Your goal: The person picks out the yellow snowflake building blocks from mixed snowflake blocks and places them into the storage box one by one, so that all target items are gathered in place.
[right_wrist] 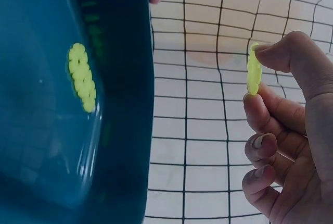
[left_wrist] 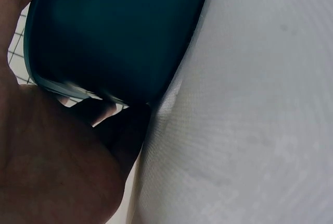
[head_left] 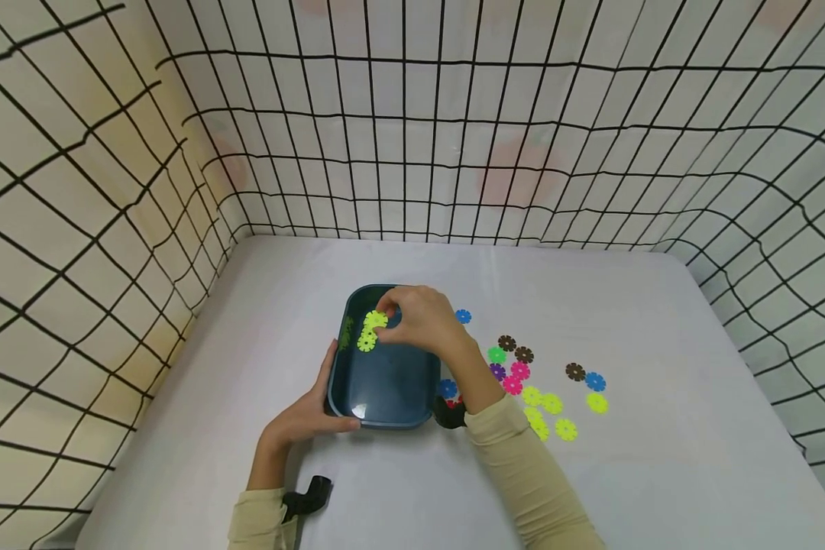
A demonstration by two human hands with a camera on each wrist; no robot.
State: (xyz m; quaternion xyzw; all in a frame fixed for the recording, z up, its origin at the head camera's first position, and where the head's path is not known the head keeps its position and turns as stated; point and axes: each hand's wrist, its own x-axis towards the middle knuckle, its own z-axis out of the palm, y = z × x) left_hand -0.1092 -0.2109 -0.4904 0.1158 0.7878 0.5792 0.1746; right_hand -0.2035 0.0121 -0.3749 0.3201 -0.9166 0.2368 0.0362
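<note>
A dark blue-green tray [head_left: 392,382] sits on the white table. My left hand [head_left: 309,412] grips its near left corner, thumb along the front edge and fingers against the left side. In the left wrist view the palm [left_wrist: 57,161] is beside the tray's wall [left_wrist: 119,36]. Over the tray's far part, my right hand [head_left: 422,317] pinches a yellow-green notched plastic disc [right_wrist: 254,70] between thumb and fingertips. Several yellow-green discs [right_wrist: 81,78] lie in a short overlapping row on the tray's floor. In the head view, these discs [head_left: 367,341] show just below the pinched one.
Right of the tray lie loose notched discs: blue [head_left: 595,381], brown [head_left: 575,372], green [head_left: 496,354], purple [head_left: 498,371], pink [head_left: 512,384] and several yellow-green [head_left: 566,429]. Red ones are partly hidden by the right wrist's black camera mount [head_left: 449,413]. A black wire grid [head_left: 404,145] encloses the table.
</note>
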